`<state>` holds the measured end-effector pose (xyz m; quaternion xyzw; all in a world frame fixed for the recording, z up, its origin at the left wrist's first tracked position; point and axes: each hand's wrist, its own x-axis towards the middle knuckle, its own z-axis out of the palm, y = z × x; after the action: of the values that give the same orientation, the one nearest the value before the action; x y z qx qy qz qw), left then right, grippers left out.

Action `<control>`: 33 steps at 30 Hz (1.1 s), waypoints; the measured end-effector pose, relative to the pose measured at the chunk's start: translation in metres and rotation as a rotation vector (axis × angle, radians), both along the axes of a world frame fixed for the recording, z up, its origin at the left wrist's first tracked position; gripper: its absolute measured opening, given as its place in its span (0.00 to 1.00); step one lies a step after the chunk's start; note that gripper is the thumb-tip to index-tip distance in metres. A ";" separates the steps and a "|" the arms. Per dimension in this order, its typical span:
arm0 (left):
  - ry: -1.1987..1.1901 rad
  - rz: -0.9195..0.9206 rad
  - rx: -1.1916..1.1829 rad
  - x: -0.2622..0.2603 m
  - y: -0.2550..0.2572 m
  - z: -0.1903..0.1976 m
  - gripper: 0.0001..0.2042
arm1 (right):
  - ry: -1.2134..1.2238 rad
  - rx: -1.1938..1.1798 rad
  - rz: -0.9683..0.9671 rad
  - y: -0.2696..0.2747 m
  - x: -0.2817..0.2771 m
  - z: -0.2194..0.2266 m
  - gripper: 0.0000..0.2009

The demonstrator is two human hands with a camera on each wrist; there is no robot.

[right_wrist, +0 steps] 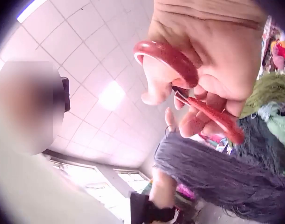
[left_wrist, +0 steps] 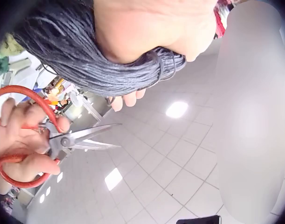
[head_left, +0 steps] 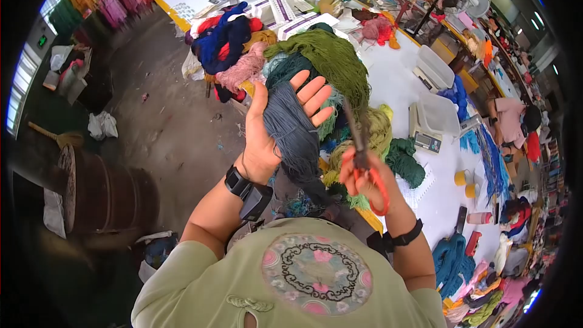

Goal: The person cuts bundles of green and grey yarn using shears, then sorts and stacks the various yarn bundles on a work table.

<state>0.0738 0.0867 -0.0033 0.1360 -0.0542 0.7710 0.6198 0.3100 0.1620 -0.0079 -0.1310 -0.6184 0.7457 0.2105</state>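
Observation:
Across the palm of my left hand [head_left: 260,146] lies a dark grey-blue yarn skein [head_left: 291,123], its loose ends hanging down toward my body. The palm faces up, with the fingers extended beyond the skein and the thumb on its other side. In the left wrist view a thin strand loops round the end of the skein [left_wrist: 109,77]. My right hand [head_left: 371,177] grips red-handled scissors [left_wrist: 64,141], thumb and fingers through the handle loops. Their blades stand slightly apart, pointing away from my body in the head view, to the right of the skein.
Piled yarn hanks, including an olive green hank [head_left: 331,54] and a blue hank [head_left: 225,42], cover the near table corner. Digital scales [head_left: 427,141] and yellow spools [head_left: 460,178] stand on the white table [head_left: 388,76]. A rusty drum [head_left: 109,191] stands at left.

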 end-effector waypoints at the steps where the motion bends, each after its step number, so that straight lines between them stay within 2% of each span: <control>1: -0.069 -0.025 0.024 -0.001 0.002 -0.002 0.37 | -0.138 0.002 0.077 -0.002 0.003 0.003 0.22; 2: -0.107 -0.024 0.034 -0.002 0.003 -0.004 0.36 | -0.262 -0.047 0.064 -0.005 0.003 0.006 0.38; 5: -0.146 0.017 -0.016 -0.006 0.004 -0.008 0.35 | -0.238 0.078 0.086 -0.009 0.006 0.001 0.37; 6: -0.146 0.020 -0.015 -0.008 0.004 -0.009 0.35 | -0.160 0.041 0.151 -0.007 0.010 -0.001 0.22; 7: -0.159 0.022 -0.003 -0.008 0.005 -0.010 0.35 | -0.160 0.042 0.153 -0.008 0.009 -0.003 0.22; 9: -0.173 0.023 0.008 -0.009 0.005 -0.010 0.34 | -0.219 0.096 0.102 -0.011 0.008 -0.008 0.33; 13: -0.160 0.016 0.015 -0.006 0.006 -0.010 0.34 | -0.262 0.082 0.097 -0.011 0.002 -0.008 0.29; 15: -0.137 0.023 0.000 -0.004 0.005 -0.008 0.35 | -0.172 0.087 0.053 -0.013 -0.003 -0.007 0.23; 16: -0.099 0.036 -0.048 -0.002 0.004 -0.005 0.35 | -0.172 0.087 0.054 -0.011 -0.004 -0.007 0.23; 18: -0.062 0.054 -0.094 0.000 0.003 -0.005 0.35 | -0.184 0.244 0.070 -0.007 -0.004 -0.010 0.19; 19: 0.012 0.058 -0.117 0.001 0.004 -0.008 0.36 | -0.185 0.245 0.073 -0.006 -0.006 -0.011 0.19; 21: 0.083 0.061 -0.141 0.004 0.004 -0.008 0.36 | -0.116 0.295 -0.083 -0.009 -0.013 -0.013 0.25; 22: 0.156 0.070 -0.183 0.008 0.004 -0.006 0.37 | -0.120 0.294 -0.084 -0.013 -0.023 -0.010 0.25; 24: 0.328 0.088 -0.271 0.015 0.005 -0.006 0.38 | 0.152 0.481 -0.212 -0.015 -0.047 -0.002 0.25; 25: 0.327 0.081 -0.271 0.017 0.006 -0.008 0.38 | 0.134 0.742 -0.201 -0.008 -0.053 -0.003 0.26; 27: 0.549 0.092 -0.300 0.018 0.008 -0.010 0.38 | 0.038 1.124 -0.135 0.002 -0.059 0.006 0.25; 28: 0.547 0.093 -0.292 0.016 0.009 -0.009 0.38 | 0.036 1.133 -0.134 0.003 -0.055 -0.001 0.25; 30: 0.688 0.265 -0.365 0.004 0.003 -0.006 0.37 | -0.095 0.791 -0.171 -0.001 -0.037 -0.025 0.23; 32: 0.742 0.423 -0.417 -0.010 -0.005 -0.007 0.34 | -0.206 0.694 -0.137 -0.004 0.002 -0.023 0.21; 33: 0.727 0.447 -0.426 -0.015 -0.008 -0.007 0.34 | -0.325 0.576 -0.089 0.001 0.026 -0.039 0.21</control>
<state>0.0584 0.0785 -0.0102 0.2754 0.3560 0.7818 0.4316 0.3358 0.1633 -0.0473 -0.2104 -0.8228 0.4998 0.1700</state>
